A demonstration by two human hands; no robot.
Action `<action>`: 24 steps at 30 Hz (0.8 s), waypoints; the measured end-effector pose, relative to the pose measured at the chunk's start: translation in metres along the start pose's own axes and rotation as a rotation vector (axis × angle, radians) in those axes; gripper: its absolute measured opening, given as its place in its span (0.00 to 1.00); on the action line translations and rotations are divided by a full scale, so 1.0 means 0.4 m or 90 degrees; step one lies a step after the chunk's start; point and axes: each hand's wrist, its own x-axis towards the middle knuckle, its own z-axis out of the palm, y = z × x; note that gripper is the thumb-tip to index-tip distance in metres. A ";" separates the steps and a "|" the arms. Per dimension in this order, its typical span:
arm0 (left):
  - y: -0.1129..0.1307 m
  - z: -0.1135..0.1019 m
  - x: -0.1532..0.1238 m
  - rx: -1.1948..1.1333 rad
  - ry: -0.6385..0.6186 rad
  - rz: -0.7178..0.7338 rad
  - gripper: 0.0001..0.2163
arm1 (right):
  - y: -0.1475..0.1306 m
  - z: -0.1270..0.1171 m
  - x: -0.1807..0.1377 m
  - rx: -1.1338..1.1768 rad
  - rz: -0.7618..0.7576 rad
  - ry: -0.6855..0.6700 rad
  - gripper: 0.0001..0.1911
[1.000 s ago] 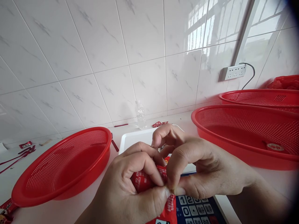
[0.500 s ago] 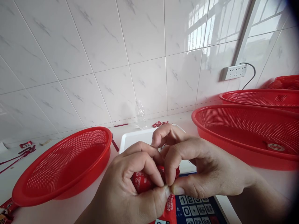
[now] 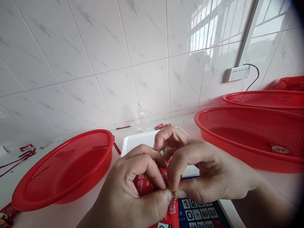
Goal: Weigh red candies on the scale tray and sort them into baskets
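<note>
Both hands pinch one red printed packet [image 3: 145, 185] low in the middle of the view. My left hand [image 3: 133, 190] curls round its left side, thumb and forefinger pressed on the top edge. My right hand [image 3: 201, 172] pinches the same edge from the right, fingers bent. The packet's lower end [image 3: 172, 213] hangs over a blue keypad [image 3: 200, 215] with numbered keys. Behind the hands sits a white tray [image 3: 137, 141].
A red perforated basket [image 3: 64, 169] stands on the left of the white counter. Two larger red baskets [image 3: 249, 133] are on the right, the far one [image 3: 266, 98] under a wall socket [image 3: 237, 73]. A clear bottle [image 3: 142, 117] stands by the tiled wall. Red scraps [image 3: 26, 150] lie far left.
Almost nothing has moved. My right forefinger and thumb shifted slightly on the packet's top edge; the left hand keeps its grip.
</note>
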 end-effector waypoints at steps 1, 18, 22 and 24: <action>0.001 0.000 0.000 0.003 -0.005 -0.003 0.11 | 0.000 0.000 0.000 -0.003 -0.003 0.002 0.07; 0.001 0.002 0.002 0.004 0.007 0.024 0.10 | -0.006 0.000 0.003 -0.029 -0.017 -0.001 0.09; -0.001 0.001 0.002 0.014 -0.011 0.015 0.10 | -0.007 0.002 0.001 -0.023 -0.017 0.005 0.09; -0.002 0.002 0.001 0.011 -0.006 0.015 0.10 | -0.008 0.003 0.001 -0.023 -0.011 0.011 0.10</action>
